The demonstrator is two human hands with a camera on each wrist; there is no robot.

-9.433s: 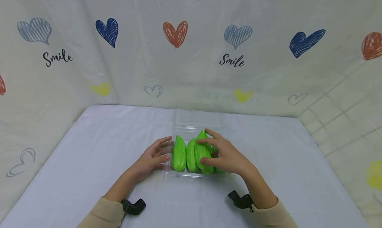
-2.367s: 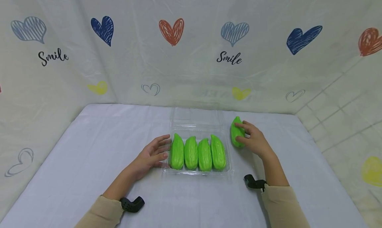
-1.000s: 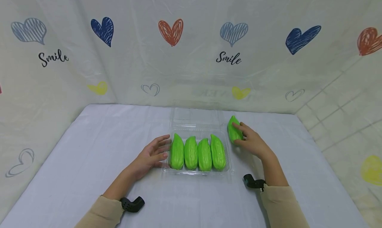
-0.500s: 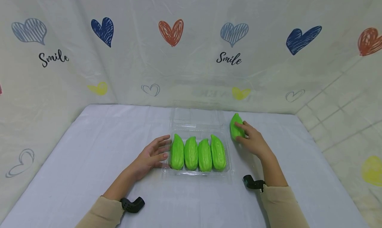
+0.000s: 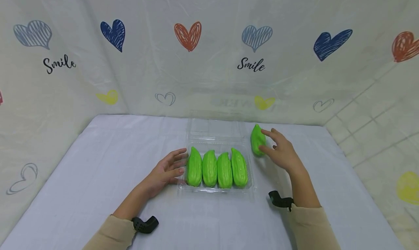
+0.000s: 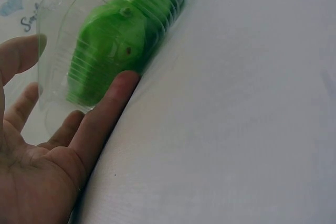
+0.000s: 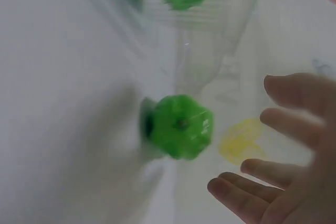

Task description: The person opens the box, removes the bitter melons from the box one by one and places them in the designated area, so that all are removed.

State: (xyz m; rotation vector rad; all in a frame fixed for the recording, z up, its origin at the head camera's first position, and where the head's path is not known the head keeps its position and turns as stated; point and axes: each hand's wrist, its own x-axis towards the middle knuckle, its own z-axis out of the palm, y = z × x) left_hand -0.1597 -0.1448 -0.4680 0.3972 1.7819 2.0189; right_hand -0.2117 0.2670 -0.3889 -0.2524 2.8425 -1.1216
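A clear plastic clamshell box (image 5: 216, 190) lies with its lid back, holding a row of bright green ribbed gourds (image 5: 209, 168). My left hand (image 5: 163, 173) rests against the box's left side, fingers extended; in the left wrist view one finger (image 6: 107, 114) touches the clear wall near a green gourd end (image 6: 105, 51). Right of the box, a single green ribbed gourd (image 5: 258, 141) lies on the cloth. Beside it is my right hand (image 5: 281, 150), its fingers spread. The right wrist view shows a gap between that gourd (image 7: 181, 127) and the fingers (image 7: 239, 198).
A white cloth (image 5: 209, 221) covers the table. The raised clear lid (image 5: 216, 128) leans toward the back edge. Behind stands a pale curtain (image 5: 216, 79) printed with hearts. Black wrist cameras (image 5: 145, 224) sit on both forearms.
Earlier, the right hand was over gourds in the box, then held one gourd on the right. Now its fingers have come off that gourd and moved slightly right. The left hand stays put.
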